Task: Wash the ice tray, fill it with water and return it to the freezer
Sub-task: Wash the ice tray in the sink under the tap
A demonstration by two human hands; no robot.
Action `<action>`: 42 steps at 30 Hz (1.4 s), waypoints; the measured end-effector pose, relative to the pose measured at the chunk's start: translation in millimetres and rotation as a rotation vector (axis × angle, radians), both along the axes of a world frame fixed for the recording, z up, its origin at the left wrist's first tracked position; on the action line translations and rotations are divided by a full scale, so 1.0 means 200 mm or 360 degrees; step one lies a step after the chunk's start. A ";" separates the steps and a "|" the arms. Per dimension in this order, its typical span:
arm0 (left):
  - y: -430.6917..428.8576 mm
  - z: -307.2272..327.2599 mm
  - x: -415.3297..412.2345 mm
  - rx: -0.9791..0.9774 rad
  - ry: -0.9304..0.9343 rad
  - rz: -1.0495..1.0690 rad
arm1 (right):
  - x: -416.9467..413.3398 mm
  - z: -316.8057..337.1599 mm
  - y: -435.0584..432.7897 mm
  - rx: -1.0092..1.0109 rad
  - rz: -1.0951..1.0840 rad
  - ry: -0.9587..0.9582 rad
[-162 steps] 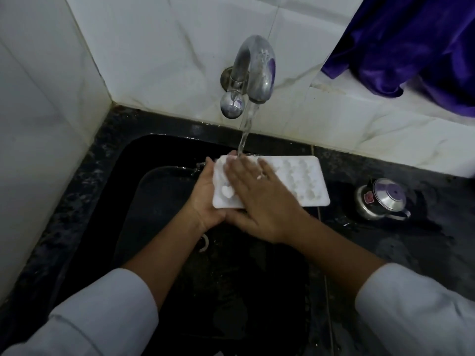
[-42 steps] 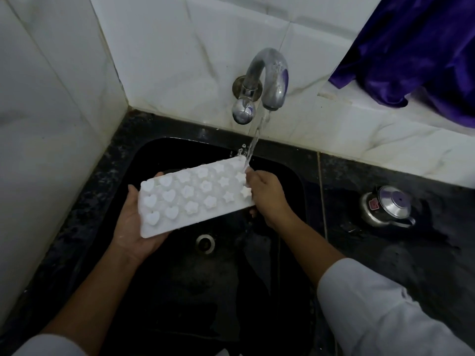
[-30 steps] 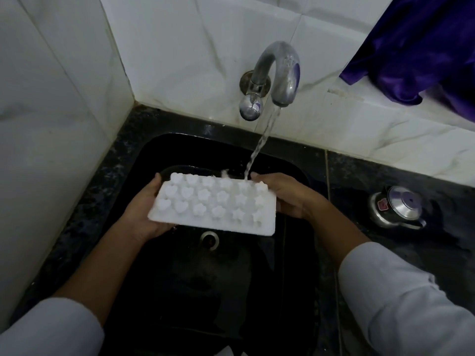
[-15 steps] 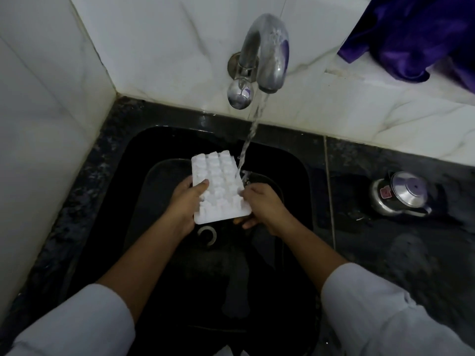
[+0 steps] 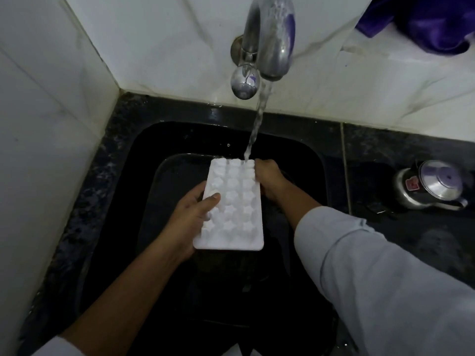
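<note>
Ice tray (image 5: 232, 206) far corner now under stream (image 5: 257, 124); right hand (image 5: 270, 179) shifted there.

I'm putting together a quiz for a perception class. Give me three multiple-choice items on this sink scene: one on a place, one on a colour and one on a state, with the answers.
1. Where does the water stream land on the ice tray?
A. on its far end, by the right hand
B. on its near end
C. nowhere, it falls on the counter

2. What colour is the cloth at the upper right?
A. red
B. purple
C. yellow

3. The tap is:
A. shut off
B. wrapped in a towel
C. running

Answers:
1 A, the stream meets the tray's far edge beside the right hand.
2 B, its folds are deep purple.
3 C, water pours from the spout.
</note>
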State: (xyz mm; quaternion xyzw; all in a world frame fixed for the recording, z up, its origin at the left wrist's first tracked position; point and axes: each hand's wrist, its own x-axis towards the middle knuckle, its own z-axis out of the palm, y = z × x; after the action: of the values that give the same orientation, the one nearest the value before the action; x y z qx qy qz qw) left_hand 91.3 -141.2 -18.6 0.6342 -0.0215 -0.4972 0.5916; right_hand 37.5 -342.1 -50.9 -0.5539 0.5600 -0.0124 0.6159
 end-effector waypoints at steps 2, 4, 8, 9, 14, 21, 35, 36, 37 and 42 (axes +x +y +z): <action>0.01 -0.01 0.01 0.0021 0.0009 0.0038 | 0.02 -0.01 0.04 0.0059 -0.0045 -0.0015; 0.00 -0.04 0.03 0.0045 0.0038 0.0133 | 0.03 -0.03 0.12 0.0048 0.0004 -0.0001; -0.06 -0.09 0.08 0.0125 -0.0014 0.0173 | -0.05 -0.04 0.27 0.0228 -0.0112 -0.0069; -0.07 -0.09 0.10 0.0153 -0.0052 0.0159 | -0.07 -0.04 0.30 0.0296 -0.0121 -0.0109; -0.22 -0.07 0.08 0.0194 -0.0236 0.0052 | -0.18 0.00 0.26 0.0446 -0.0176 -0.0176; -0.30 0.00 0.00 0.0111 -0.0089 -0.0039 | -0.25 -0.03 0.16 0.0492 -0.0520 -0.0153; -0.39 -0.10 0.06 0.0294 -0.0334 -0.0261 | -0.38 -0.02 0.13 0.0505 -0.0687 -0.0317; -0.39 -0.13 0.05 0.0292 -0.0362 -0.0233 | -0.40 0.00 0.15 0.0486 -0.0648 -0.0316; -0.39 -0.16 0.05 0.0290 -0.0411 -0.0202 | -0.43 0.03 0.17 0.0465 -0.0590 -0.0316; -0.37 -0.24 0.02 0.0237 -0.0539 -0.0155 | -0.53 0.11 0.29 0.0273 -0.0324 -0.0385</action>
State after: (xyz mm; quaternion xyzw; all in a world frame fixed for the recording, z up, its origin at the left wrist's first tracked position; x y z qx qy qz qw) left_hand 94.4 -214.5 -66.1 0.7491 -0.1145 -0.4117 0.5061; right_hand -69.4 -283.6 -29.7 -0.4343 0.5341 -0.0933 0.7193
